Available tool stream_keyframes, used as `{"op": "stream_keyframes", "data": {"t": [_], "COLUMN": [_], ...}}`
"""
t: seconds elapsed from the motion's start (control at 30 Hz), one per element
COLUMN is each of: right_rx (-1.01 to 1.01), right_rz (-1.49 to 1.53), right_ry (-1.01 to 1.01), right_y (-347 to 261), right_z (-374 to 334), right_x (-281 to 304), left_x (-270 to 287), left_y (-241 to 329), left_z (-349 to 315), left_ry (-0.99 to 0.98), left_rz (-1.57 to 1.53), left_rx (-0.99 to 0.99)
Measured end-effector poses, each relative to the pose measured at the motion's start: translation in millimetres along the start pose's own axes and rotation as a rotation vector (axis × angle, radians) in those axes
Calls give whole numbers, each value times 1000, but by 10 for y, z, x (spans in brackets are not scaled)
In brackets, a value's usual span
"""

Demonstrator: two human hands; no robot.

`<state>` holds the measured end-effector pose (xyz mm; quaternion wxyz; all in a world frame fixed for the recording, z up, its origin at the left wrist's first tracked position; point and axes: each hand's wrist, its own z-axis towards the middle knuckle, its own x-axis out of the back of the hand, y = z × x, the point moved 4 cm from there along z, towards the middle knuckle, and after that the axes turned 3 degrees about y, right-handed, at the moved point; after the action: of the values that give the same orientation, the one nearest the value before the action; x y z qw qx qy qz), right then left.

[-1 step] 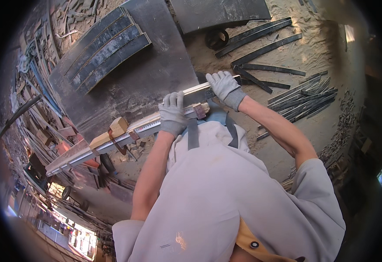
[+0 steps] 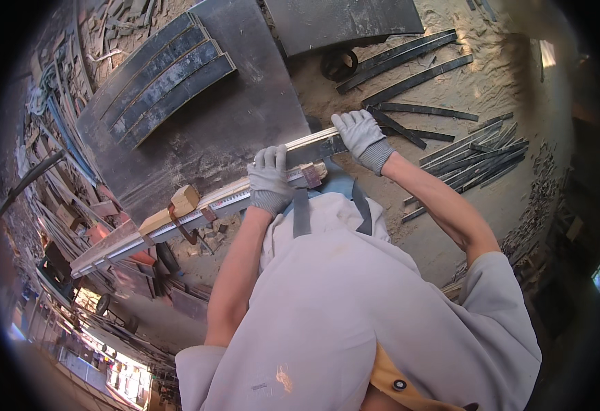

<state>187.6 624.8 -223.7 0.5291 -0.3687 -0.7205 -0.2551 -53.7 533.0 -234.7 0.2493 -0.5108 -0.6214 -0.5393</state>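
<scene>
Grey knitted work gloves cover both my hands. A short stack of dark-faced board strips with pale edges lies between them, along the near edge of the table. My left hand is closed over its left part, beside a long metal rail with a measuring scale. My right hand is wrapped round the right end of the stack, its thumb side hidden. A small wooden block with a rusty clamp sits on the rail left of my left hand.
The dark metal table carries several curved dark boards. Beyond it stands another dark panel near a small wheel. Dark strips and a pile of narrow offcuts lie on the dusty floor at right. Scrap wood fills the left.
My right hand has shifted slightly to the right, toward the end of the board strips, which no longer jut out beyond it. My left hand stays almost where it was.
</scene>
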Motion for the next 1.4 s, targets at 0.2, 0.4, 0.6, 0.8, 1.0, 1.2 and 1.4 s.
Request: {"op": "stream_keyframes", "data": {"t": [0.2,0.4,0.6,0.8,1.0,1.2,1.4], "right_rx": [47,-1,8,32,69,34,55], "right_rz": [-39,-87,-152,-227,-305,-268,-205], "right_ry": [-65,83,90,13,103,102,65], "right_y": [545,860,1199,1555,1909,2088,2531], "right_z": [343,1198,2170,3259,4181,4365,5364], "right_x": [0,336,753,1160,1457,1600,1913], "left_x": [504,1061,1754,2323,2787,2857,3294], "left_y": [-101,-314,-678,-1035,-1370,-1353,-1767], "left_z": [572,1331,2266,3203,4042,4283,5274], "left_ry": [-55,2,-120,-128,-76,-79,-28], "left_rz": [84,104,199,215,229,216,229], "left_rx": [13,6,68,90,70,65,38]}}
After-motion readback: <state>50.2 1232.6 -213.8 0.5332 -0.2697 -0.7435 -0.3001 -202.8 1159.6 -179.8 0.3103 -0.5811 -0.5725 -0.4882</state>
